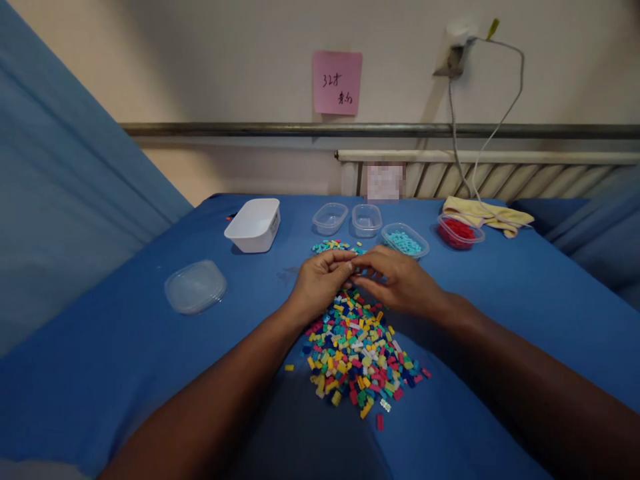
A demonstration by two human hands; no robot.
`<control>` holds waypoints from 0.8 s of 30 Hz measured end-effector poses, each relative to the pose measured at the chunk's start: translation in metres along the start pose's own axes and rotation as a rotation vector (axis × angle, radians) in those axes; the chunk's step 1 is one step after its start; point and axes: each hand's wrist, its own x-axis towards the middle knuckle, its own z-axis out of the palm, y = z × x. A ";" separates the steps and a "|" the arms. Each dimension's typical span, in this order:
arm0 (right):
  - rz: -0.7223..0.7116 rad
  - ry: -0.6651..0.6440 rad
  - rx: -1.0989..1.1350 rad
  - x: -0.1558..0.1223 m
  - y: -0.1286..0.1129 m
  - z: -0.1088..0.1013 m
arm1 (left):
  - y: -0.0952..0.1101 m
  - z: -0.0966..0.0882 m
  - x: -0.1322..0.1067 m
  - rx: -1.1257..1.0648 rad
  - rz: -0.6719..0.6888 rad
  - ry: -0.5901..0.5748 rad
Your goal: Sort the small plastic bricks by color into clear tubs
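Multicoloured small plastic bricks (357,353) heaped close on blue cloth (500,300); left hand (320,283) and right hand (400,283) pinch fingertips together above, any held piece hidden

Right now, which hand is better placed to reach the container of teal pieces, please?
Probably the right hand: it sits just in front of the teal container, while the left hand would have to cross it.

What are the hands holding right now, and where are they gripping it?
Cannot be told. The left hand and right hand meet fingertip to fingertip over the brick pile; anything pinched there is hidden.
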 end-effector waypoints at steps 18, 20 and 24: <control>0.242 0.271 -0.382 -0.011 0.065 -0.041 | -0.015 -0.057 0.025 0.580 0.329 0.314; 0.172 0.178 -0.298 -0.011 0.055 -0.023 | -0.018 -0.062 0.028 0.637 0.334 0.319; 0.189 -0.037 -0.317 -0.014 0.042 0.019 | -0.027 -0.066 0.033 0.698 0.346 0.325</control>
